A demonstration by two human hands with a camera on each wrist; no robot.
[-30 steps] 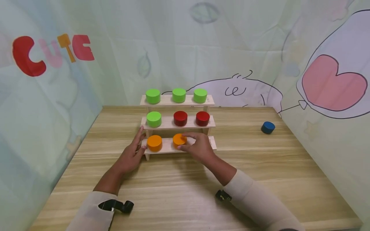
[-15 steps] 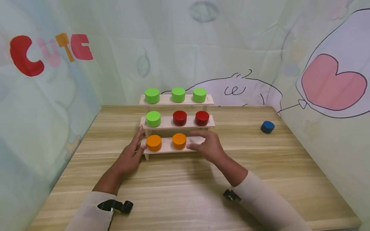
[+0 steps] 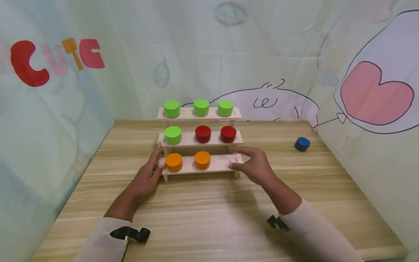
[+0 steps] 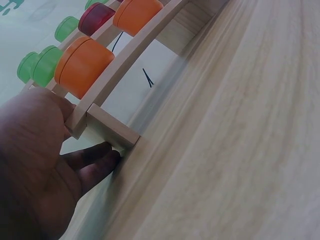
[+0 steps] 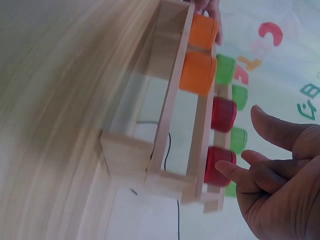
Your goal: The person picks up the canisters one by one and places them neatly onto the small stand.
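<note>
A three-step wooden rack (image 3: pixel 199 143) stands on the table, bearing round, cylindrical blocks. The lowest step holds two orange blocks (image 3: pixel 174 162), on its left and in its middle. On the middle step are a green block (image 3: pixel 172 135) and two red blocks (image 3: pixel 203 134). Three green blocks (image 3: pixel 201 107) line the top step. My left hand (image 3: pixel 148 176) rests against the rack's left end, fingers fairly straight; in the left wrist view the fingertips (image 4: pixel 112 150) touch its side. My right hand (image 3: pixel 256 165), empty, hovers by the lowest step's right end, thumb and forefinger apart.
A blue block (image 3: pixel 302 144) lies alone at the table's right side. The wooden table (image 3: pixel 196 218) is bounded at the back and sides by a printed curtain (image 3: pixel 131 72).
The right hand has let go of the middle orange block and moved right, its thumb and finger apart. The orange block stays on the step. The left hand keeps its place.
</note>
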